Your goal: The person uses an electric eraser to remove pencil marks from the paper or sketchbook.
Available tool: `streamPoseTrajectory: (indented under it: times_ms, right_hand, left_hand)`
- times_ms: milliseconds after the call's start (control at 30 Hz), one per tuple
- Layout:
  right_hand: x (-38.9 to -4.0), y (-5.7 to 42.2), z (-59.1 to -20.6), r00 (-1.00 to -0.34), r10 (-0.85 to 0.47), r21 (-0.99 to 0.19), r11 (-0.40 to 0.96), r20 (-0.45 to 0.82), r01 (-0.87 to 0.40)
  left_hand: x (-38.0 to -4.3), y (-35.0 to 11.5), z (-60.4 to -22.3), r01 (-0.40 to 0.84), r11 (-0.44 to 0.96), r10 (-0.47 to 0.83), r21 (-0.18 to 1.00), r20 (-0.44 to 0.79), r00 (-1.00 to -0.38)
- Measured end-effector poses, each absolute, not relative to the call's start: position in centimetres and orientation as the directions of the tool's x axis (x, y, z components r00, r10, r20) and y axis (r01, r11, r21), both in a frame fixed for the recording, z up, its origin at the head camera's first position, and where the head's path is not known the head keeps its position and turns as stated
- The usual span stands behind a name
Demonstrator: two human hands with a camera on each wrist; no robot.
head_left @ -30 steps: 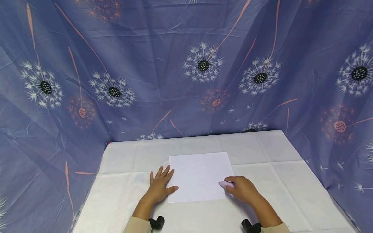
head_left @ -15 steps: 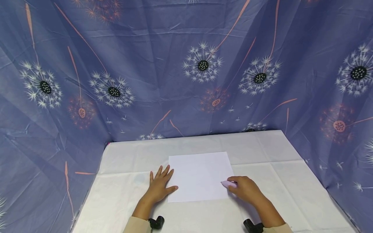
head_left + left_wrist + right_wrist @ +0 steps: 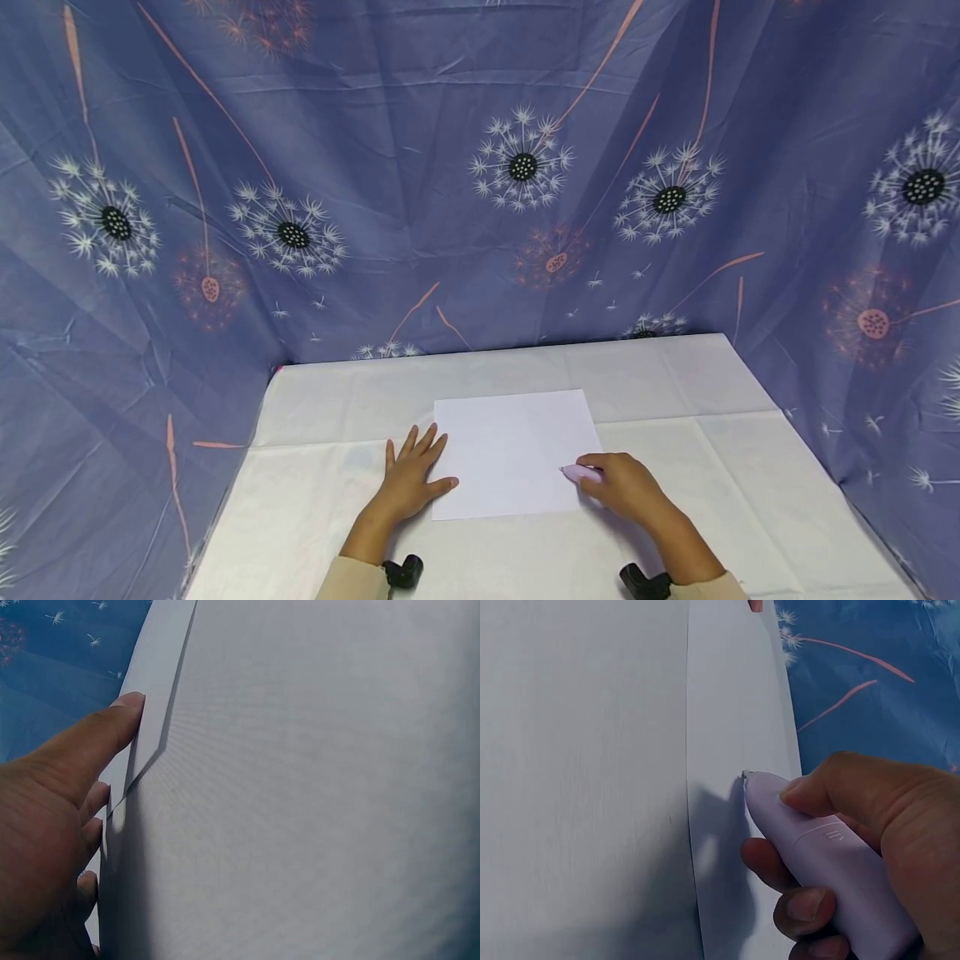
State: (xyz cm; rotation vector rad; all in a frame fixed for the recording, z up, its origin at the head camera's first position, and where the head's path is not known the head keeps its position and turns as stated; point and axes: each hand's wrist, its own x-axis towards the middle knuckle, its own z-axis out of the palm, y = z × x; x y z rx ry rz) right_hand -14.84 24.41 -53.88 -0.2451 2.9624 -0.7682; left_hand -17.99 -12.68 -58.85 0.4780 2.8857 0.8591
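Step in hand, as judged: working the tip of a lilac pen-shaped tool along the right part of a white sheet of paper. What kind of tool it is cannot be told; its tip is small and grey in the right wrist view. To do this well, the sheet should be kept pinned flat so it cannot slide, the tool held at a steady low angle, and pressure kept light and even so the paper does not wrinkle or drag.

Right hand: lower centre-right of the head frame, fingers and thumb curled round the tool, thumb on top, tip meeting the sheet near its right edge.

Left hand: lower centre-left, flat and spread, fingers straight. The thumb lies on the sheet's left edge; the other fingers rest on the white-covered surface just beside it. It holds nothing.

The sheet lies flat at mid-surface, between the two hands. Blue dandelion-print fabric fills the upper frame.
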Motion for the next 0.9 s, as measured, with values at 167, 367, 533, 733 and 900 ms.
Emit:
streamPoseTrajectory:
  times_ms: [167, 367, 533, 733, 900]
  right_hand:
    - [-15.0, 23.7, -53.9, -0.985, -0.171, -0.487, 0.863, -0.025, -0.138]
    - [-15.0, 23.4, -53.7, -0.985, -0.171, -0.494, 0.860, -0.041, -0.129]
    - [-15.0, 23.5, -53.7, -0.986, -0.164, -0.464, 0.876, -0.029, -0.132]
    - [-15.1, 23.3, -53.7, -0.985, -0.168, -0.485, 0.864, -0.029, -0.133]
    - [-15.1, 23.0, -53.9, -0.983, -0.182, -0.493, 0.857, -0.021, -0.148]
  left_hand:
    - [-18.0, -12.7, -58.9, 0.271, 0.790, 0.322, 0.551, 0.005, -0.947]
    - [-18.1, -12.7, -59.0, 0.273, 0.793, 0.320, 0.544, 0.008, -0.947]
    - [-18.1, -12.7, -59.0, 0.274, 0.797, 0.321, 0.538, 0.007, -0.947]
    - [-18.1, -12.7, -59.0, 0.275, 0.799, 0.321, 0.535, 0.007, -0.947]
    - [-18.0, -12.7, -58.9, 0.271, 0.799, 0.318, 0.536, 0.004, -0.948]
